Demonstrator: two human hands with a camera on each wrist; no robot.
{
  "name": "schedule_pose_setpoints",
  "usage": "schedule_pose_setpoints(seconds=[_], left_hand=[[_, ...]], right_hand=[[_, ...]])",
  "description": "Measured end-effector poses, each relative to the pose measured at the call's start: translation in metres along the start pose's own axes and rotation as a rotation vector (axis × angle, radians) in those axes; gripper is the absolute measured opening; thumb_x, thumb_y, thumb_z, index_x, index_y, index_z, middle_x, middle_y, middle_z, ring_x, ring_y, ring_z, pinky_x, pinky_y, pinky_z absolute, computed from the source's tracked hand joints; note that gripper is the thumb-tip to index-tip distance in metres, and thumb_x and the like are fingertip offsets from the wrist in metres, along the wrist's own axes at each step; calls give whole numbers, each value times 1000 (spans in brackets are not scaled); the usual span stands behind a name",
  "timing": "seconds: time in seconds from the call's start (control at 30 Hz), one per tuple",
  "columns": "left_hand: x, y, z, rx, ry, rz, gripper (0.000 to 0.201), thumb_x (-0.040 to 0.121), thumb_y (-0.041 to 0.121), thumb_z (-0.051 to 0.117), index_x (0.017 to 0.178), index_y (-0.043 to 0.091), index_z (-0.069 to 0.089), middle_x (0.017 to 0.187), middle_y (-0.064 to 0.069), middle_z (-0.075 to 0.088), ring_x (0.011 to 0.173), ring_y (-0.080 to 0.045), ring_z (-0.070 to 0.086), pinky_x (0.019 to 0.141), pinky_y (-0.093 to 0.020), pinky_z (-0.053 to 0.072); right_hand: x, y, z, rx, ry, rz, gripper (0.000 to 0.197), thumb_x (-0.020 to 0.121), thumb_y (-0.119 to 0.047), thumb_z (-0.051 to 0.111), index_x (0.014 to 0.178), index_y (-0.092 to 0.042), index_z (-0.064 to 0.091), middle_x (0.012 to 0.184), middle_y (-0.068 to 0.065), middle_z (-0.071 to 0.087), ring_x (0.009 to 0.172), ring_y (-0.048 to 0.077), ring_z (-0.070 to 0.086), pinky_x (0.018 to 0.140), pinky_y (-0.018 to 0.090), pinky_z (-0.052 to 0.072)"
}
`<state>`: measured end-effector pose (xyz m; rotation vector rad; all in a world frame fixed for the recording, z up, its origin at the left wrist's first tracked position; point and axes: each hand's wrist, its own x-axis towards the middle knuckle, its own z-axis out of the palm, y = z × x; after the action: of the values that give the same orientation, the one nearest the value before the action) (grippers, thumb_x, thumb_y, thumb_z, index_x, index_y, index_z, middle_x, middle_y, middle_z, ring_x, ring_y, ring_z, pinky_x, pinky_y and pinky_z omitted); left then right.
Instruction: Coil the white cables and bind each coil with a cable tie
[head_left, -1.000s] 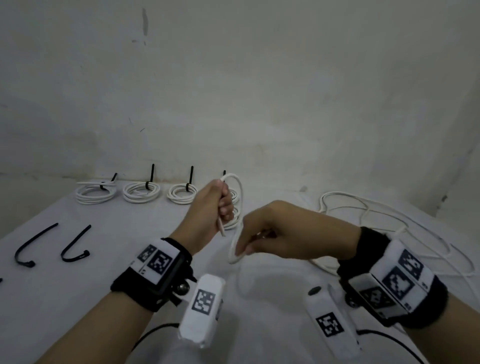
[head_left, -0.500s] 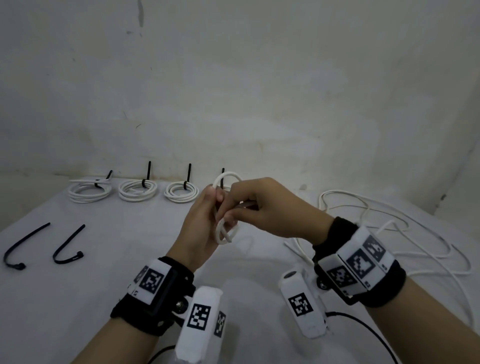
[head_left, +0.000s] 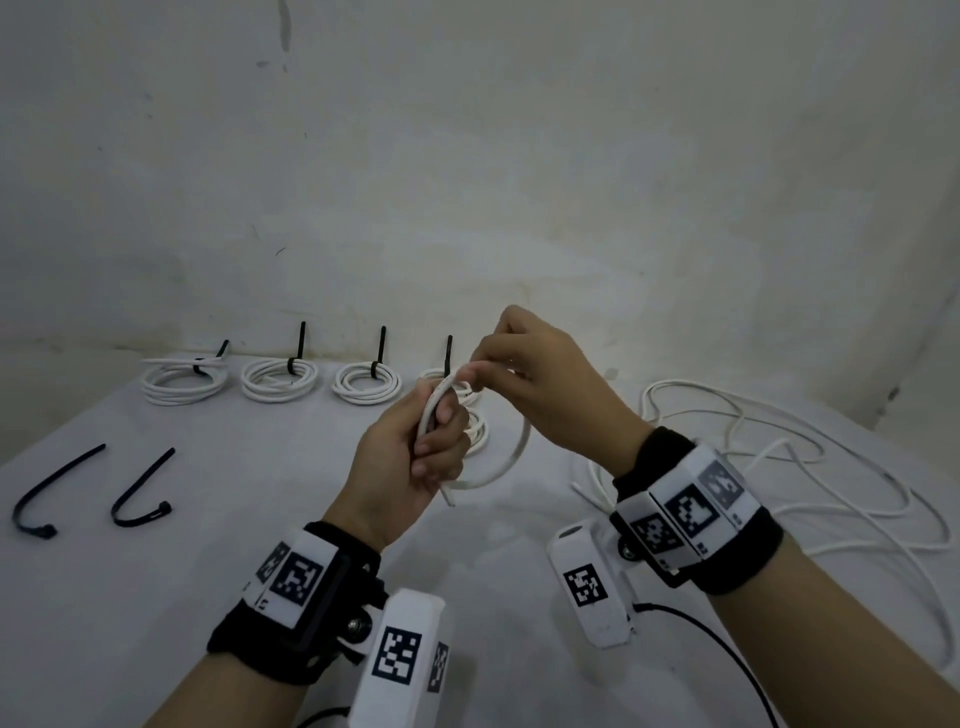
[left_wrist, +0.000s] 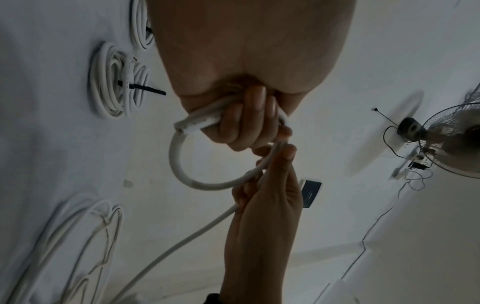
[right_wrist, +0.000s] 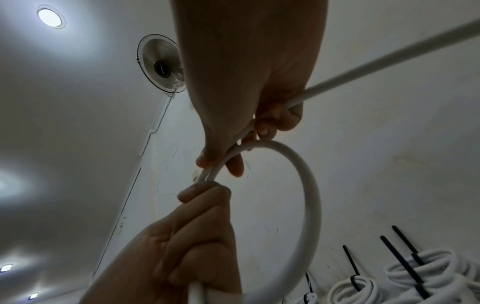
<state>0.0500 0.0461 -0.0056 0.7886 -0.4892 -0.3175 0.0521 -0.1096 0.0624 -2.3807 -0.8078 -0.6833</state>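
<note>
A white cable (head_left: 515, 453) forms one loop in the air above the table's middle. My left hand (head_left: 440, 441) grips the gathered strands of the loop, with the cut end sticking out below the fist. My right hand (head_left: 470, 374) sits just above it and pinches the cable at the loop's top, between thumb and forefinger. The left wrist view shows the loop (left_wrist: 179, 164) hanging from my left hand (left_wrist: 246, 123). In the right wrist view, the loop (right_wrist: 311, 195) runs from my right hand (right_wrist: 226, 162), and the cable's tail leads off to the upper right.
Several bound coils (head_left: 279, 379) with black ties stand in a row by the back wall. Two loose black cable ties (head_left: 140, 493) lie at the left. A tangle of loose white cable (head_left: 779, 457) covers the table's right side. A wall fan (right_wrist: 162, 65) hangs high up.
My right hand rose from low on the right to just above my left hand, laying a turn of cable into its grip. The loop now hangs wider to the right.
</note>
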Motion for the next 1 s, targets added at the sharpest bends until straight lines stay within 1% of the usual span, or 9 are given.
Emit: schedule_pose_setpoints(seconds=[0.17,0.37,0.5,0.57,0.63,0.73,0.8,0.9,1.0], left_hand=[[-2,4,4,-19,-2,-62,40,90,36,36,57,18,48,46,7,29,34,-3,24,36,-15,24],[-2,10,1,-87,-80,-119,44,91,40,33,65,19,62,50,8,15,40,-6,9,35,-13,19],[-4,12,-3,-125,-130,-68,30,86,37,49,64,19,59,52,8,17,40,-6,12,35,-15,21],[0,12,-13,-250,-214,-33,31,93,32,44,72,15,59,54,7,23,41,-7,19,37,-17,26],[3,18,-25,-420,-336,-24,36,101,26,32,86,5,58,61,1,31,48,-11,29,46,-25,31],[3,29,-40,-494,-328,46,44,104,24,21,97,-3,54,68,-6,34,56,-18,33,55,-30,30],[3,35,-49,-503,-342,82,44,105,23,21,98,-3,55,68,-6,34,56,-18,33,56,-30,30],[6,39,-55,-518,-305,128,34,103,20,35,90,-1,59,62,-7,40,52,-15,31,52,-29,35],[5,40,-54,-485,-147,239,17,90,16,60,75,9,59,53,-1,45,44,-8,25,42,-22,35]], right_hand=[[4,1,-1,9,-14,-30,34,90,-32,59,63,-11,62,61,-9,44,60,3,48,59,14,33],[5,4,3,89,-9,-1,35,91,-27,62,62,-6,60,60,-7,51,59,4,48,58,13,33],[3,5,-3,127,-7,0,26,91,-26,62,69,-12,63,53,-13,47,53,4,43,53,14,30],[-4,16,-14,132,-43,67,18,93,-23,60,77,-16,63,53,-11,45,51,5,40,51,15,29],[-17,36,-28,144,-125,164,12,94,-18,58,83,-14,62,56,-9,47,51,4,42,53,16,35],[-42,67,-43,106,-241,297,12,96,-10,53,87,-16,59,63,-3,54,56,7,54,60,19,45],[-55,83,-49,79,-230,362,16,96,-7,50,89,-21,55,64,0,57,58,10,59,63,25,49],[-62,95,-54,75,-122,400,21,97,-7,48,97,-28,48,66,1,56,52,14,58,62,34,52],[-62,92,-51,-19,-97,314,24,97,-6,47,104,-29,47,70,-2,55,48,5,49,52,24,49]])
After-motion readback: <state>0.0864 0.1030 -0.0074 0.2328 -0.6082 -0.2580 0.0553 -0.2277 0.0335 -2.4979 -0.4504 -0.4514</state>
